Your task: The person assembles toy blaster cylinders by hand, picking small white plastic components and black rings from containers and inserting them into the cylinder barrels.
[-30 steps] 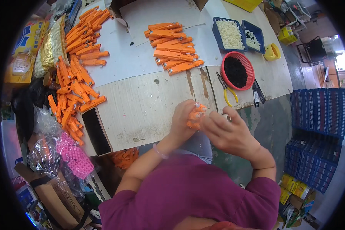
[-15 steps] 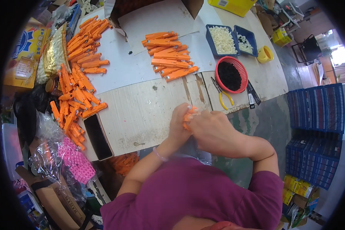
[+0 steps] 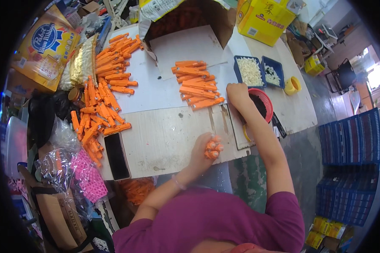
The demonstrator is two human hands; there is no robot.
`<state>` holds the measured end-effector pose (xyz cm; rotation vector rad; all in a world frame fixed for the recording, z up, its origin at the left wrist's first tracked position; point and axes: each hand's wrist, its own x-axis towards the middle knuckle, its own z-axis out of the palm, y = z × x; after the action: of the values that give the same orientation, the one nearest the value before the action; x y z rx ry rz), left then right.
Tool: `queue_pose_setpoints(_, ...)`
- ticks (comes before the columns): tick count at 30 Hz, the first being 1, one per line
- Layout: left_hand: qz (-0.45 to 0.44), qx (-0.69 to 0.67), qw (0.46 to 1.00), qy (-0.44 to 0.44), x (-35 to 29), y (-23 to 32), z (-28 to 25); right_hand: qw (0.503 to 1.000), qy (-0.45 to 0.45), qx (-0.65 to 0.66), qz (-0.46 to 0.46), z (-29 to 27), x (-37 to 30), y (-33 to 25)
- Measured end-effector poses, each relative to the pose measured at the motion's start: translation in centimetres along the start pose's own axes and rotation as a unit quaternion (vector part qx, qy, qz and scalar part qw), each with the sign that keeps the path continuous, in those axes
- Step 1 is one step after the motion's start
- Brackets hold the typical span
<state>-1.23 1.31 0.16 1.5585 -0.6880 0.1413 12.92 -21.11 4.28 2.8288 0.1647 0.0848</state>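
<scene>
My left hand is wrapped around a bundle of several orange plastic pieces, their pale-tipped ends pointing up, above the table's front edge. My right hand is stretched out with its fingers curled, between the neat heap of orange pieces and the blue tray of white bits. Whatever its fingertips hold, if anything, is hidden. Under my right wrist and forearm lies a red basket of small black parts, partly covered. Only a yellow handle of the pliers shows beside that forearm.
A larger loose heap of orange pieces covers the table's left side, with a dark phone near it. At the back stand an open carton and a yellow box. A second blue tray and a yellow cup sit far right.
My right hand has left the left hand and reached forward and right, toward the trays. My left hand keeps its orange pieces and sits slightly lower in view; the whole view has shifted.
</scene>
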Motion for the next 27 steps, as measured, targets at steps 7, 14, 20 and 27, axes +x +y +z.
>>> queue_pose_setpoints(7, 0.146, 0.201, 0.969, -0.01, 14.9, 2.4, -5.0, 0.982, 0.111, 0.149, 0.035, -1.6, -2.6, 0.2)
queue_pose_setpoints(14, -0.066, 0.504, 0.843, -0.174, 30.8, -9.4, -7.6, 0.875, 0.169, 0.445, 0.087, -6.3, -10.5, -5.2)
queue_pose_setpoints(20, -0.253, 0.439, 0.823, -0.256, 30.0, -9.2, -6.3, 0.826, 0.157, 0.522, 0.146, -5.2, -14.1, -6.3)
queue_pose_setpoints(27, 0.166, 0.415, 0.877, -0.179, 24.6, -5.2, -12.6, 0.836, 0.172, 0.509, 0.111, -7.7, -14.3, -8.0)
